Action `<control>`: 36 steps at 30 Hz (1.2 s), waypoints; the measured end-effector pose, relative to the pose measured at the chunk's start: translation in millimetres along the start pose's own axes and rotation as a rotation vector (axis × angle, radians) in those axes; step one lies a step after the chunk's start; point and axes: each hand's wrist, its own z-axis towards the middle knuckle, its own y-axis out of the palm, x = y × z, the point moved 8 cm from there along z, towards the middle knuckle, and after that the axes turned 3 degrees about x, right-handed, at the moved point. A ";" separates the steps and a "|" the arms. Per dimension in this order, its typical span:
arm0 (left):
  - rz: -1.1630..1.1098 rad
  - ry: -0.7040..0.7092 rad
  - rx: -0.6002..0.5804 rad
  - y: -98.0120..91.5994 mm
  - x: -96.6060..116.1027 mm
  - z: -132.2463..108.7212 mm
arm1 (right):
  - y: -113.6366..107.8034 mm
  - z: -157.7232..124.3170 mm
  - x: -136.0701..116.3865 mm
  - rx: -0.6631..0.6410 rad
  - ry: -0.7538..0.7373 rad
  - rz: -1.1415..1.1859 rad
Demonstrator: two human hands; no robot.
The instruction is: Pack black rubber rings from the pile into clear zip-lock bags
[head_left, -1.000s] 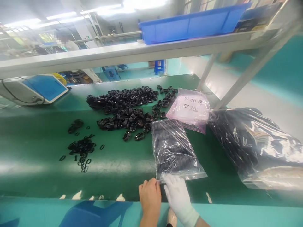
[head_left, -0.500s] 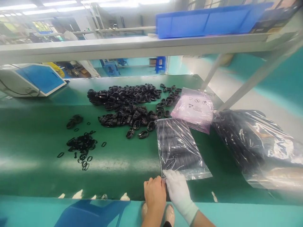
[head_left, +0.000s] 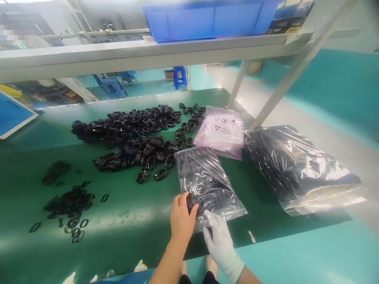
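A clear plastic bag [head_left: 204, 173] filled with rows of dark coiled cables lies on the green table. My bare left hand [head_left: 182, 215] is at the bag's lower left edge, its thumb and fingers closed round a small dark coil. My right hand [head_left: 217, 236], in a white glove, pinches the bag's lower edge beside it. Left of the bag, many black coiled cables [head_left: 142, 122] are heaped. A pinkish printed bag [head_left: 220, 132] touches the bag's upper right side.
Small black rings [head_left: 71, 201] are piled at the left. A large clear bag of dark items [head_left: 296, 165] lies at the right. Above the table runs a shelf [head_left: 118, 57] bearing a blue bin [head_left: 207, 21]; slanted posts stand at the right.
The view has shifted to the right. My left hand has moved from the bag's bottom corner up onto its lower left side, and a dark coil now shows in it.
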 end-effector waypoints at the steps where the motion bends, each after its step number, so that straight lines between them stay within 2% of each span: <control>1: -0.039 -0.023 -0.019 4.9 -2.3 0.6 | 1.1 -0.3 0.1 -0.010 0.003 -0.001; 6: -0.216 -0.054 -0.024 8.1 -5.4 0.7 | 5.7 2.4 -0.5 -0.045 0.021 -0.036; 9: -0.331 -0.094 -0.010 -2.0 -13.6 -4.4 | 4.9 4.7 1.5 -0.059 0.033 -0.015; 11: -0.365 -0.152 -0.016 -10.7 -25.7 -17.0 | 2.4 3.4 5.0 -0.078 0.030 0.014; 15: -0.196 -0.297 -0.138 -9.9 -49.5 -64.9 | -7.0 -9.0 10.0 -0.095 -0.052 0.021; 17: -0.039 -0.324 -0.120 -5.9 -51.8 -85.0 | -6.7 -17.7 3.2 -0.140 -0.176 -0.019; 19: 0.106 -0.304 -0.056 -1.1 -45.8 -93.3 | -2.0 -24.3 -7.9 -0.200 -0.304 -0.054; 22: 0.230 -0.243 -0.009 8.6 -34.6 -88.6 | 7.5 -23.4 -20.3 -0.238 -0.377 -0.101; 25: 0.257 -0.218 -0.012 13.9 -34.8 -80.7 | 17.4 -15.6 -26.1 -0.237 -0.379 -0.147; 28: 0.241 -0.212 -0.054 16.4 -41.1 -78.7 | 25.8 -9.2 -28.3 -0.256 -0.370 -0.173; 31: 0.225 -0.195 -0.124 18.0 -46.0 -78.2 | 30.2 -3.6 -27.7 -0.283 -0.293 -0.209; 33: 0.228 -0.160 -0.160 16.9 -47.1 -76.6 | 30.4 -1.2 -29.3 -0.290 -0.242 -0.220; 36: 0.265 -0.092 -0.182 12.0 -48.5 -73.0 | 25.8 0.8 -39.0 -0.257 -0.257 -0.195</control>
